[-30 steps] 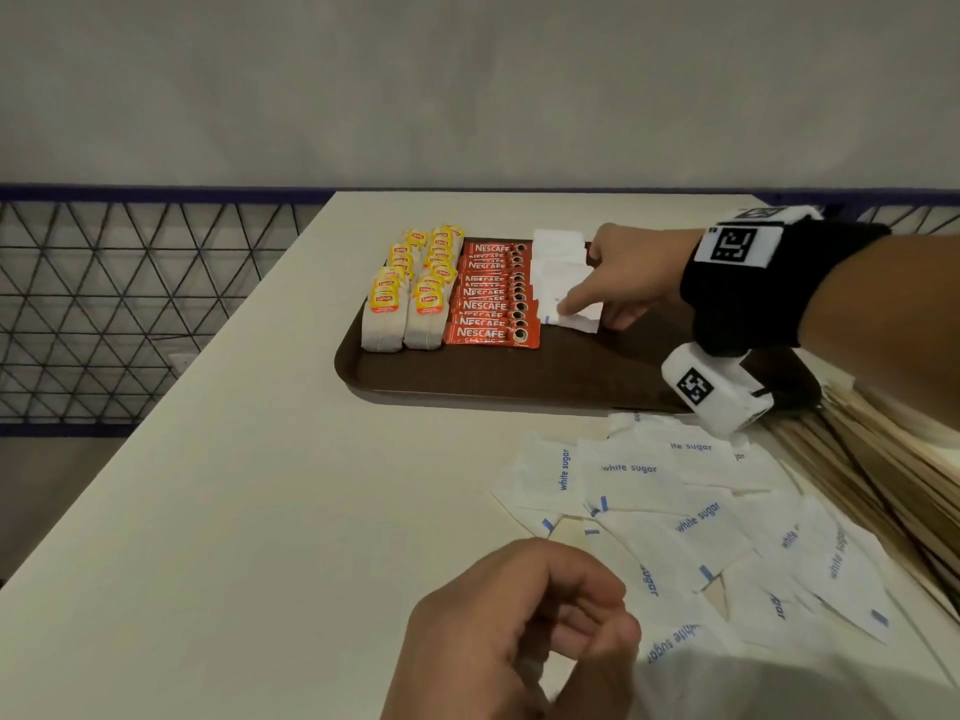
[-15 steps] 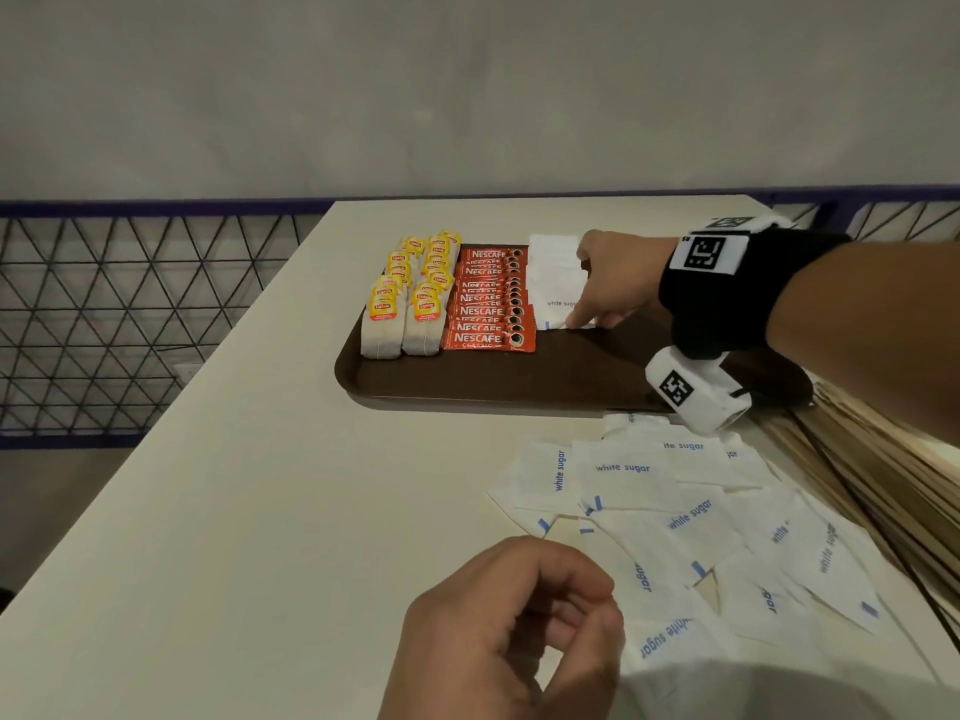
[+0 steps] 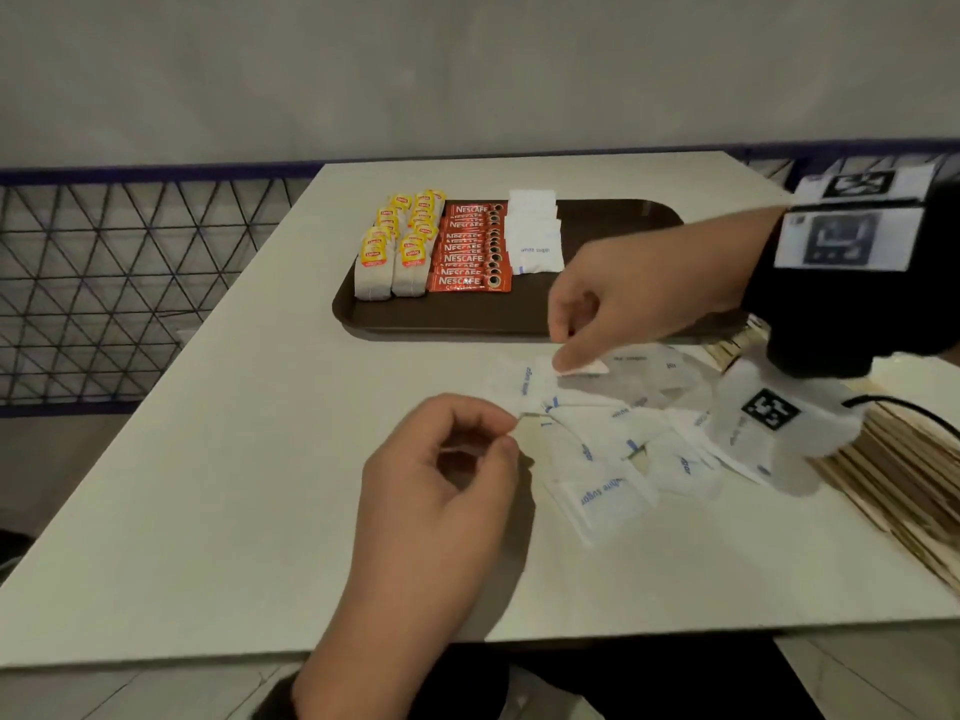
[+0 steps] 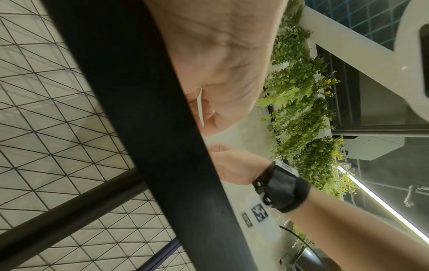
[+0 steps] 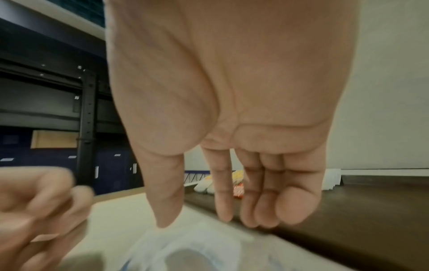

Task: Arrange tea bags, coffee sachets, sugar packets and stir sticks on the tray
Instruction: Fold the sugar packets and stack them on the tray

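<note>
A brown tray at the back of the table carries two rows of yellow-tagged tea bags, a column of red coffee sachets and a column of white sugar packets. Loose sugar packets lie scattered on the table in front of it. My left hand pinches the corner of one loose packet; its thin white edge shows between the fingers. My right hand hangs over the pile's far edge, thumb and index apart, fingertips down on a packet.
A heap of wooden stir sticks lies along the table's right edge, beside the packets. The tray's right half is bare brown surface. A wire-mesh railing runs to the left of the white table.
My right hand has left the sugar column on the tray and come back toward me to the loose pile. My left hand has moved forward to the pile and pinches a packet corner.
</note>
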Demonstrator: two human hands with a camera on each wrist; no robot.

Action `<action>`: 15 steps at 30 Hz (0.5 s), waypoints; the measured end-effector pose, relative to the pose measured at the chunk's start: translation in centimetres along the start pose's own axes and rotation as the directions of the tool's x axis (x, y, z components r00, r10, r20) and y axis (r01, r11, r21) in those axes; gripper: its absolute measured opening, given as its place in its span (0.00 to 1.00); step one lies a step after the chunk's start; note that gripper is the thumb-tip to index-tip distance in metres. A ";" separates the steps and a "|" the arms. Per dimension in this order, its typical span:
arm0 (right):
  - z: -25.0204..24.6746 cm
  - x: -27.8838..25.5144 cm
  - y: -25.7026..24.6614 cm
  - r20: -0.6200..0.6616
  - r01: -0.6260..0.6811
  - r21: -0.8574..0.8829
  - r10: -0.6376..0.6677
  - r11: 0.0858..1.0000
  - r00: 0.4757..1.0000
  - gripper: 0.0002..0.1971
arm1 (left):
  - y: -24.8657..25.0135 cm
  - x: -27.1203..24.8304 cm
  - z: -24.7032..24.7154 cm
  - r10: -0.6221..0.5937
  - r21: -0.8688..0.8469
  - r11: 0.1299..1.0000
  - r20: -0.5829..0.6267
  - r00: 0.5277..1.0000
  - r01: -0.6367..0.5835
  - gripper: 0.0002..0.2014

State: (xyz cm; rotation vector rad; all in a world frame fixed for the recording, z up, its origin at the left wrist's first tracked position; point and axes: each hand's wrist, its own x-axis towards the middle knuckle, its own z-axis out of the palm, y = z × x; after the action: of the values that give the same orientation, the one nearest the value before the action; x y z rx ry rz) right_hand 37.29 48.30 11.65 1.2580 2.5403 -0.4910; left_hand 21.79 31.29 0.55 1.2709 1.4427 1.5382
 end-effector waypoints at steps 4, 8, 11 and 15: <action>3.0 -1.4 -0.9 -0.029 0.006 -0.234 -0.013 0.972 1.000 0.21 | 0.0 0.0 0.0 -0.051 0.043 0.998 -0.046 0.998 0.053 0.12; 3.9 -2.1 -1.5 -0.085 -0.011 -0.186 -0.005 0.983 0.996 0.24 | 0.6 -0.2 0.0 -0.005 0.197 0.980 -0.017 1.000 0.008 0.11; 4.6 -2.9 -1.9 -0.122 -0.008 -0.126 -0.008 0.992 0.992 0.24 | 0.8 -0.3 0.2 0.004 0.277 0.961 0.026 1.000 -0.011 0.09; 5.1 -4.8 -2.3 -0.107 -0.015 -0.061 0.008 0.998 0.994 0.23 | 0.8 -0.3 0.5 0.035 0.409 0.910 0.102 0.994 -0.074 0.08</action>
State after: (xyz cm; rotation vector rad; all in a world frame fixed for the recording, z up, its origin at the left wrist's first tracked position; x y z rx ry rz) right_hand 38.65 41.48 9.22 1.3091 2.6119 -0.3493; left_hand 22.49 31.04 1.25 1.6157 1.7438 1.2245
